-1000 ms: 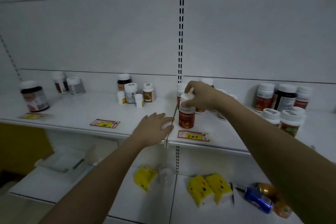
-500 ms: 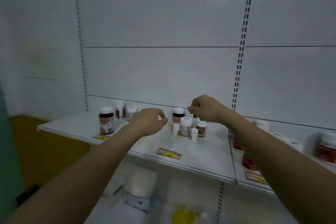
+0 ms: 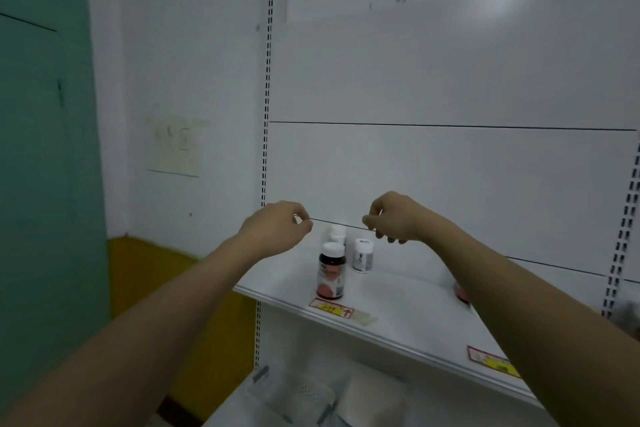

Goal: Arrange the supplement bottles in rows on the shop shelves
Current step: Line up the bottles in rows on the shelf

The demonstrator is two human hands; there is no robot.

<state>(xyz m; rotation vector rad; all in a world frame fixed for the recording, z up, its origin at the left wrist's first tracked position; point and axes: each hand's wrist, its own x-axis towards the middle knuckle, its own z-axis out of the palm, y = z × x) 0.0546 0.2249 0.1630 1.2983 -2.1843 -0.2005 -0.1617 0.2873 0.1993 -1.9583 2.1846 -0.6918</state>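
1. The right forearm (image 3: 512, 291) covers most of a reddish bottle (image 3: 461, 292) on the shelf (image 3: 391, 302); only a sliver of its base shows; its label and cap cannot be seen.
2. A small white bottle (image 3: 337, 231) at the back stands partly behind the dark bottle (image 3: 331, 270); its label is hidden.
3. Print on the dark bottle, the white bottle (image 3: 363, 255) and both price tags (image 3: 330, 308) is too blurred to read.
4. The second price tag (image 3: 491, 360) is partly covered by the right forearm.
5. Items on the lower shelf (image 3: 311, 395) are blurred, unidentifiable and cut off by the bottom edge.
6. A dark blurred shape (image 3: 629, 317) at the right edge cannot be identified.
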